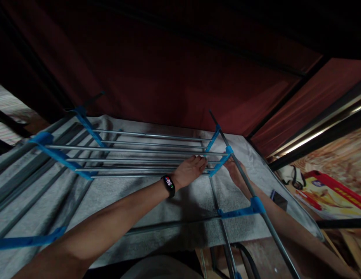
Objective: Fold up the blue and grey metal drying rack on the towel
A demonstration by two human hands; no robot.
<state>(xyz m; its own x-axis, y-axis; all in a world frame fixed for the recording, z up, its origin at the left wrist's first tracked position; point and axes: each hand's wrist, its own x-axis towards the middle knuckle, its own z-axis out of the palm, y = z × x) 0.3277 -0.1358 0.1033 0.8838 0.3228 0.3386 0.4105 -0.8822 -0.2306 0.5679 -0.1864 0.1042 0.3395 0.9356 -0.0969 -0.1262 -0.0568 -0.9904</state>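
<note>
A rack of thin metal rods (139, 148) and blue plastic brackets lies on its side across a grey cloth. My left hand (192, 169), with a black fitness band (168, 186) at its wrist, is curled over the rods near their right ends. Those rods run into a blue bracket (217, 169) at the right. Against the outer side of that bracket, my right hand (235, 170) has its fingers drawn together; a long metal pole (244, 178) partly hides it. Further down, another blue bracket (241, 211) joins the pole to a second tube.
Grey cloth (110, 205) covers the surface below the rack. More blue brackets (62, 157) and tubes extend left. Dark red fabric (157, 77) hangs behind. At right are a dark phone-like object (279, 199), a red-and-yellow package (331, 193) and a dark frame bar (340, 224).
</note>
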